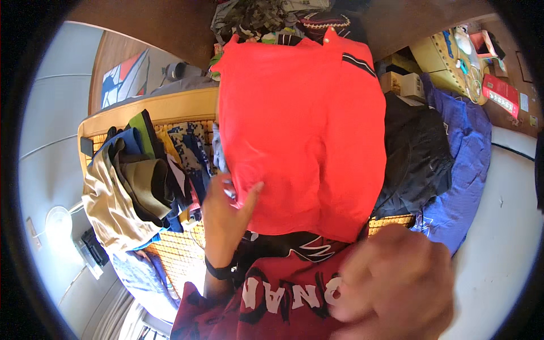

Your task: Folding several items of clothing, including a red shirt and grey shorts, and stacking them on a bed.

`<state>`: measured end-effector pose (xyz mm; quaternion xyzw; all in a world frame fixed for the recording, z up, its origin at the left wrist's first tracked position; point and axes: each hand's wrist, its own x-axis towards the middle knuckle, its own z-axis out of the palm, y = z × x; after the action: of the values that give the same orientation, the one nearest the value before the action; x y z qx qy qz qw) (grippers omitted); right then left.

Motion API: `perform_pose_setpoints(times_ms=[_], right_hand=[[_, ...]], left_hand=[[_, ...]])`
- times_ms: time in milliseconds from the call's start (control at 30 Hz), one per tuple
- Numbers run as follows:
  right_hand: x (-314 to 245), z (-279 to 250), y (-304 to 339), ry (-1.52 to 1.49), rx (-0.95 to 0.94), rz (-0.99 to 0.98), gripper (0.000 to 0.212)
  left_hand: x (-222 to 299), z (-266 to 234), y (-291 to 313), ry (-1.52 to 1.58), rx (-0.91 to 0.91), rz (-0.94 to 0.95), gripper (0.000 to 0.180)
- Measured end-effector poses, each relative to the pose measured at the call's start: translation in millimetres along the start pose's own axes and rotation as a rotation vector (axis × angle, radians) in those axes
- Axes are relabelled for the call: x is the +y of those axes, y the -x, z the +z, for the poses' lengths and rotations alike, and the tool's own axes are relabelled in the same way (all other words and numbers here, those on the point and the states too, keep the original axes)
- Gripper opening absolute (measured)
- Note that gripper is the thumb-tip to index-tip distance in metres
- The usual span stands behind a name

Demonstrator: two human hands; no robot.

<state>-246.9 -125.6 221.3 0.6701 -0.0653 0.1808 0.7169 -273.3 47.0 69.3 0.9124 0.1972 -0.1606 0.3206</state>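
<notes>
A bright red shirt [294, 130] lies spread in front of me, with a black and white stripe near its upper right edge. My left hand [222, 209], with a dark band at its wrist, is at the shirt's lower left side. Its thumb stands apart from the fingers and overlaps the red cloth; no firm grip shows. My right hand [396, 283] is near the lower right, blurred by motion. Its fingers look curled, but whether they hold anything is unclear. Below the shirt is a dark red garment [260, 323] with pale lettering, partly behind my right hand.
Folded clothes, including tan trousers [107, 198], lie at the left on a woven yellow surface [181, 249]. Black shorts [416, 153] and blue-purple cloth [470, 147] lie to the right. More clothes [255, 22] are piled at the far side. A lit lamp [58, 226] stands left.
</notes>
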Motion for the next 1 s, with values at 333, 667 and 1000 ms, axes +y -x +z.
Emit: perform_pose_setpoints(times_ms=[333, 667, 1000], right_hand=[[-44, 37, 0, -3.284, 0.599, -0.110, 0.017], [-132, 123, 7, -2.572, -0.327, -0.186, 0.041], [-210, 138, 31, -2.163, -0.311, -0.215, 0.070]], left_hand=[[-28, -26, 15, 0.598, -0.247, -0.096, 0.039], [-68, -35, 38, -0.175, -0.318, 0.106, 0.051], [72, -21, -86, 0.210, 0.189, 0.509, 0.052]])
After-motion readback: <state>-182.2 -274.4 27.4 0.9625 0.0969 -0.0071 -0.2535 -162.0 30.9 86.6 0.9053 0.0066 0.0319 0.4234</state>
